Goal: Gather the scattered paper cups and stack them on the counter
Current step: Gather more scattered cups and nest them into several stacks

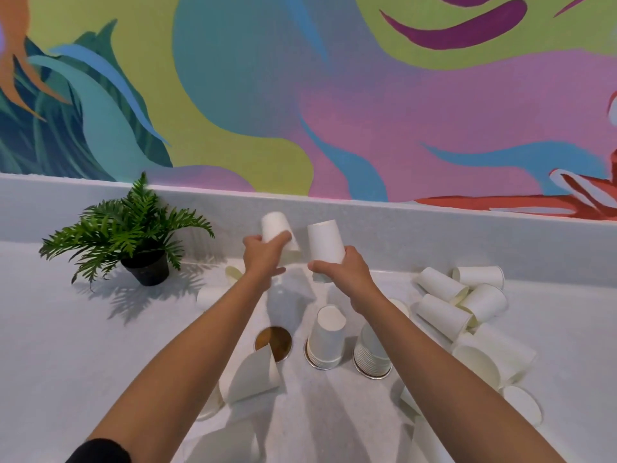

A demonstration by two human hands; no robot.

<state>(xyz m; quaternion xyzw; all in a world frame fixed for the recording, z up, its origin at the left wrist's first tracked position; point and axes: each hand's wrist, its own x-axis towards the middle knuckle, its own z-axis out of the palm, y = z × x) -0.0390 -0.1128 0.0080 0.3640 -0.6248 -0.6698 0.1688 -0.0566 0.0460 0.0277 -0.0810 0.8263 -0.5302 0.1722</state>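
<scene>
I have one view only, from a wide-angle camera worn on the person's head. It faces forward and tilts down onto the white surface. It sits near enough that the left forearm and right forearm stretch from the bottom edge to mid-frame. The painted wall fills the upper half.

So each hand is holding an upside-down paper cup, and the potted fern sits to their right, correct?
No. The head view shows the potted fern to their left. The left hand and right hand do each hold an upside-down paper cup.
</scene>
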